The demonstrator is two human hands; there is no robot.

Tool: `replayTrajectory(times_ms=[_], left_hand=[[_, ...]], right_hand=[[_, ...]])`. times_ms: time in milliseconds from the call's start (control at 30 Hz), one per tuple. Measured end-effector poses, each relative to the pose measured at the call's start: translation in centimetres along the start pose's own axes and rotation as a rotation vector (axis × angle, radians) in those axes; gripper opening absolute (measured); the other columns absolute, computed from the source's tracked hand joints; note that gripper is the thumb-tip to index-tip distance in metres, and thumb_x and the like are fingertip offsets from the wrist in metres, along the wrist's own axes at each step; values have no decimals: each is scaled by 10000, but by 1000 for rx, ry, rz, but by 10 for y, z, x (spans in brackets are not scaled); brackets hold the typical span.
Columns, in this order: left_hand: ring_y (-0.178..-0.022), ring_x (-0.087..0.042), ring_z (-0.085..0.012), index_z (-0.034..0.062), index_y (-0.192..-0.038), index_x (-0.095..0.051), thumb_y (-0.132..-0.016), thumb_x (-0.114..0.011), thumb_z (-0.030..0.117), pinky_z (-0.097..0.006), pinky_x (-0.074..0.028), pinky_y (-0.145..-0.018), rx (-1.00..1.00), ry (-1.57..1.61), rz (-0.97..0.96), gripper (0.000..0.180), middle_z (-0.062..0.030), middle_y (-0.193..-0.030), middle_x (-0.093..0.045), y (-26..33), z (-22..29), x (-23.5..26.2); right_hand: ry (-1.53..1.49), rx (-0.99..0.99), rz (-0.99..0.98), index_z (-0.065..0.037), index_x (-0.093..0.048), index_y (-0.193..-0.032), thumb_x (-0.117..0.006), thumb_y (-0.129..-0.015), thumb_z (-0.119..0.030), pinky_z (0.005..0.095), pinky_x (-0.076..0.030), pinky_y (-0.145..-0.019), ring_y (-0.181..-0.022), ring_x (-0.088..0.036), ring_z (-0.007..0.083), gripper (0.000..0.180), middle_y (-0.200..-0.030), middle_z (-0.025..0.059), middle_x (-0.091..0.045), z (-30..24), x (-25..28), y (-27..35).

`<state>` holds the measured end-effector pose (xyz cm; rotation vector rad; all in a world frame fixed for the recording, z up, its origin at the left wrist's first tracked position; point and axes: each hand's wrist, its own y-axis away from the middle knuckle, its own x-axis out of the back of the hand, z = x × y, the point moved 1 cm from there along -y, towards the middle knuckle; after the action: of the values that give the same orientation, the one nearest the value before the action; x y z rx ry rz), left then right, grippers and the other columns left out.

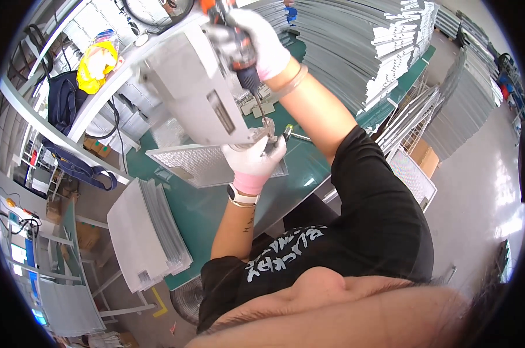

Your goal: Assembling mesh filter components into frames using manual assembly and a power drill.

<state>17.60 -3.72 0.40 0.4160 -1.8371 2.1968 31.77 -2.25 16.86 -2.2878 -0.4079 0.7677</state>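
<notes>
My right hand (261,46), in a white and pink glove, is closed round an orange and black cordless drill (248,75). The drill's long bit (261,107) points down at a small metal fitting (268,129). My left hand (251,162), gloved the same way with a white watch at the wrist, grips a grey sheet-metal panel (184,87) at its lower edge, beside that fitting. The panel is tilted up and has a narrow slot. Whether the bit touches a screw is too small to tell. Below it, a mesh-faced panel (201,168) lies on the green table (195,214).
Thin grey panels (146,232) are stacked at the table's left edge. A large stack of grey panels (343,52) fills the far right. A white frame shelf (91,116) on the left carries a yellow bag (97,66) and a dark backpack (65,101). A tool with a green-yellow end (289,130) lies near my left hand.
</notes>
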Motion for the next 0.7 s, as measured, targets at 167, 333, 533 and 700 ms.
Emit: replayTrajectory(times_ms=[167, 333, 533, 700], left_hand=[[-703, -537, -251, 155, -742, -603, -631, -824, 243, -408, -386, -662, -33, -190, -369, 262, -4, -753, -587, 19, 46, 64], [-670, -561, -288, 113, -684, -563, -718, -744, 300, -426, -437, -619, -67, 200, -1036, 263, -62, -708, -555, 141, 39, 143], [-884, -609, -317, 112, -911, -652, -745, -688, 180, -447, -483, -778, 116, -50, -1319, 183, -108, -924, -647, 217, 52, 165], [-953, -592, -365, 70, -1140, -580, -733, -732, 230, -512, -445, -858, 83, -695, -397, 463, -179, -1052, -615, 121, 18, 126]], right_hand=[[199, 100, 192, -67, -531, -1036, -611, -915, -220, 226, -506, -513, -662, -605, 110, 210, -841, 64, -619, -22, -19, -7], [323, -14, 78, -60, -548, -1005, -630, -900, -213, 240, -504, -543, -691, -620, 129, 203, -844, 68, -625, -13, -30, 13], [175, -21, 67, -52, -490, -1067, -628, -885, -148, 261, -498, -569, -648, -575, 150, 247, -812, 83, -592, 10, -30, 25], [136, -18, 71, -50, -475, -1184, -620, -891, -146, 266, -502, -581, -668, -581, 152, 341, -820, 84, -591, 14, -35, 35]])
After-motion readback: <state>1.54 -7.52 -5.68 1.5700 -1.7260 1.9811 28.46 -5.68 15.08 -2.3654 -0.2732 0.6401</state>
